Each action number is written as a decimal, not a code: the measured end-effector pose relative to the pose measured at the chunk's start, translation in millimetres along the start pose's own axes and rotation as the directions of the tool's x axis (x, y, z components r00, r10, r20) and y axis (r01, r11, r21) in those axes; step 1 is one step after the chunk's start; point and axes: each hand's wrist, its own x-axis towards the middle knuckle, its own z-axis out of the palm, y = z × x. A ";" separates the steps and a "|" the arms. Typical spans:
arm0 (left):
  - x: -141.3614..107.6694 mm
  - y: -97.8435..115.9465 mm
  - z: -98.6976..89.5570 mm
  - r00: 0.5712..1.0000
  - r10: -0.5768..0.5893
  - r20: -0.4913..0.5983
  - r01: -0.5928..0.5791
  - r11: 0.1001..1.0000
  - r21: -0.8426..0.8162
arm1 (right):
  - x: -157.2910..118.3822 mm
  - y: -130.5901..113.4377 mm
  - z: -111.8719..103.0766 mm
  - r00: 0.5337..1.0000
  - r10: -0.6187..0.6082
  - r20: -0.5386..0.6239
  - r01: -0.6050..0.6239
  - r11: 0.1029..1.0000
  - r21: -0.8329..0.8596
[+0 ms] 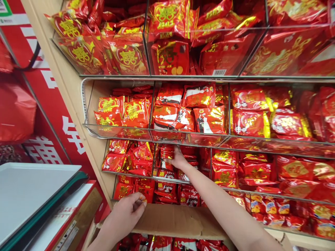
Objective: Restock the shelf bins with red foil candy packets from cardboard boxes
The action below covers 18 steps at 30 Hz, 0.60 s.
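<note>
My right hand [180, 159] reaches into a compartment of the third shelf, over the red foil packets [167, 173] stacked there. Its thumb points left, apart from the fingers, which touch or hover just over the packets; I cannot tell which. Lower down, my left hand [128, 212] is closed, fingers curled in toward the thumb. A small orange spot shows at its fingertips, too small to name. It is beside the flap of a cardboard box [178, 219]. More red packets [159, 244] lie inside that box, below my forearms.
Clear-fronted shelves hold red and gold packets in divided compartments; the middle shelf's clear lip [183, 136] juts out above my right hand. A wooden side panel [62, 97] bounds the left. A white tray [34, 195] sits on stacked boxes at lower left.
</note>
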 end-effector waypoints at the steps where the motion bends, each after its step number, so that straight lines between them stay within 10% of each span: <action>1: -0.4 -0.3 0.2 1.000 -0.002 -0.009 0.002 1.000 0.001 | 0.1 -0.3 -0.2 1.000 -0.006 -0.014 0.006 1.000 -0.023; 12: -0.9 -2.2 -1.3 1.000 0.008 -0.015 -0.008 1.000 -0.007 | -5.2 -11.0 -9.8 0.996 -0.064 -0.054 0.043 0.944 -0.327; 18: 0.9 -5.7 0.2 1.000 0.007 0.000 -0.007 1.000 -0.007 | -2.3 -10.9 -51.9 0.974 0.107 0.200 0.028 0.819 -0.572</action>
